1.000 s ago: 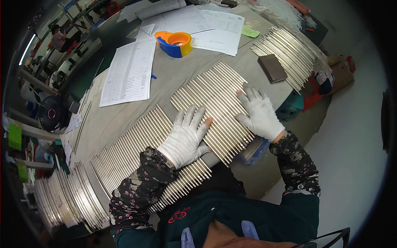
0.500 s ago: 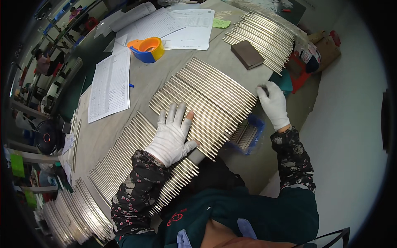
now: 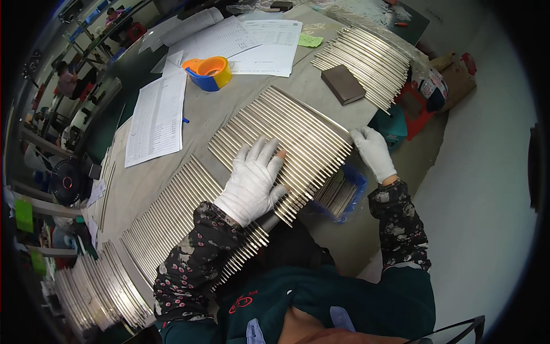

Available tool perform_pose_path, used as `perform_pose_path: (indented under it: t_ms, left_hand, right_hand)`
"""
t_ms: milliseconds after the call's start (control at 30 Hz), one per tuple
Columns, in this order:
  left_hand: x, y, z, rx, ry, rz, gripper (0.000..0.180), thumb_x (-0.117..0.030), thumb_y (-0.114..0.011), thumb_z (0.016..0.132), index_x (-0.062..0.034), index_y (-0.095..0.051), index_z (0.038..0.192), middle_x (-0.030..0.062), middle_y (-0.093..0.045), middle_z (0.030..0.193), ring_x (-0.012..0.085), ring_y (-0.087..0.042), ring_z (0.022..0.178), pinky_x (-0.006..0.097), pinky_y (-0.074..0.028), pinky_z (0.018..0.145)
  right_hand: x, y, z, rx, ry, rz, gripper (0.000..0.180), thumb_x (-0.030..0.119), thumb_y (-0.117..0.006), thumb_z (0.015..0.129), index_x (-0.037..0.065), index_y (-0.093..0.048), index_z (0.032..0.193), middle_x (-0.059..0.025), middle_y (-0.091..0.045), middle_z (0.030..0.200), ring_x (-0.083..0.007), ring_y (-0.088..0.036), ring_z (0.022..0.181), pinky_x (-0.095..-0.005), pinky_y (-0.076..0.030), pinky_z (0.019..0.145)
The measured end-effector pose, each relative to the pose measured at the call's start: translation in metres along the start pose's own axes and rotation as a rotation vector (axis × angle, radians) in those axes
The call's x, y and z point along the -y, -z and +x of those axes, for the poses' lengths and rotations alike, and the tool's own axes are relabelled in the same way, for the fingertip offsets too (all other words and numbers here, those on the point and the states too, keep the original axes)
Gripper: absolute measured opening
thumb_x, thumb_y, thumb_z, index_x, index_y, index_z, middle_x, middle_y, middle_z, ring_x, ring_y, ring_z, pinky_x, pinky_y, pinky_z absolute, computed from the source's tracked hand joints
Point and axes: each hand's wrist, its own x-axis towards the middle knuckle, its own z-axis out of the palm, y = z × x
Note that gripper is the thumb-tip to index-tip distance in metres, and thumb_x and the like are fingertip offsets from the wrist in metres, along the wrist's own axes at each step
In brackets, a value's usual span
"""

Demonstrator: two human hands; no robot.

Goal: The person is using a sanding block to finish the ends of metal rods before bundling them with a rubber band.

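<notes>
A row of shiny metal rods (image 3: 286, 132) lies side by side across the middle of the table. Flat on its near-left part rests my left hand (image 3: 252, 186), white-gloved, fingers spread and a bare fingertip showing. My right hand (image 3: 375, 155), also gloved, is closed at the right end of the outermost rod (image 3: 323, 114), thumb and fingers pinched together there. That rod stands slightly apart from its neighbours along the far edge. A second row of rods (image 3: 172, 209) lies to the left, partly under my left forearm.
A dark brown block (image 3: 342, 84) touches another rod group (image 3: 369, 60) at the far right. Printed sheets (image 3: 154, 120) and an orange-and-blue tape dispenser (image 3: 209, 73) lie farther back. Below the table's right edge sits a blue bin (image 3: 342, 195) holding rods. Bundled rods (image 3: 103, 289) stand lower left.
My right hand has moved left and down to the rod's end, its fingers closing there. The far-edge rod now sits apart from the row. My left hand has shifted slightly right, still flat.
</notes>
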Motion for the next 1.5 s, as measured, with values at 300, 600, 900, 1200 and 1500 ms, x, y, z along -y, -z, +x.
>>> perform_pose_path:
  t_ms: [300,600,900,1200,1500]
  left_hand:
    - [-0.048,-0.024,0.063,-0.119,0.695,-2.119,0.048,-0.032,-0.053,0.092,0.0032,-0.039,0.121,0.0143,-0.056,0.106,0.0227,-0.06,0.085,0.03,-0.051,0.07]
    - [-0.045,-0.023,0.04,-0.401,0.808,-2.32,0.005,-0.008,-0.039,0.095,-0.0076,-0.041,0.1,0.0004,-0.038,0.07,0.0073,-0.032,0.05,0.02,-0.03,0.044]
    - [-0.06,-0.025,0.027,-0.464,0.941,-2.284,0.004,-0.009,-0.042,0.093,-0.0094,-0.043,0.097,-0.0001,-0.037,0.068,0.0054,-0.028,0.047,0.018,-0.023,0.038]
    - [-0.064,-0.033,0.028,-0.413,0.957,-2.209,0.007,-0.012,-0.046,0.093,-0.0095,-0.042,0.098,0.0055,-0.05,0.077,0.0054,-0.031,0.048,0.018,-0.024,0.037]
    - [-0.076,-0.02,0.03,-0.293,0.879,-2.092,0.022,-0.016,-0.054,0.091,-0.0039,-0.045,0.106,0.0006,-0.051,0.072,0.0034,-0.037,0.053,0.016,-0.028,0.04]
  right_hand:
    - [0.069,-0.013,-0.073,0.026,0.265,-0.004,0.028,0.026,-0.062,0.081,-0.001,-0.062,0.073,-0.0138,-0.06,0.064,-0.0258,-0.06,0.06,-0.0347,-0.046,0.057]
    - [0.003,-0.012,-0.059,-0.008,-0.093,0.308,0.031,0.029,-0.06,0.087,0.001,-0.064,0.076,-0.0043,-0.05,0.056,-0.0107,-0.046,0.052,-0.0265,-0.037,0.05]
    - [0.011,-0.024,-0.061,0.095,-0.317,0.668,0.026,0.025,-0.063,0.085,0.0,-0.059,0.078,0.0056,-0.042,0.055,-0.0038,-0.034,0.044,-0.0192,-0.026,0.04]
    - [0.016,-0.027,-0.079,-0.197,-0.018,0.498,0.02,0.018,-0.065,0.083,-0.001,-0.061,0.077,0.0037,-0.052,0.061,-0.0023,-0.042,0.052,-0.0182,-0.035,0.048]
    - [0.036,-0.023,-0.114,0.008,0.283,0.383,0.014,0.009,-0.064,0.081,-0.003,-0.061,0.073,-0.0038,-0.056,0.057,-0.008,-0.05,0.049,-0.0224,-0.039,0.047]
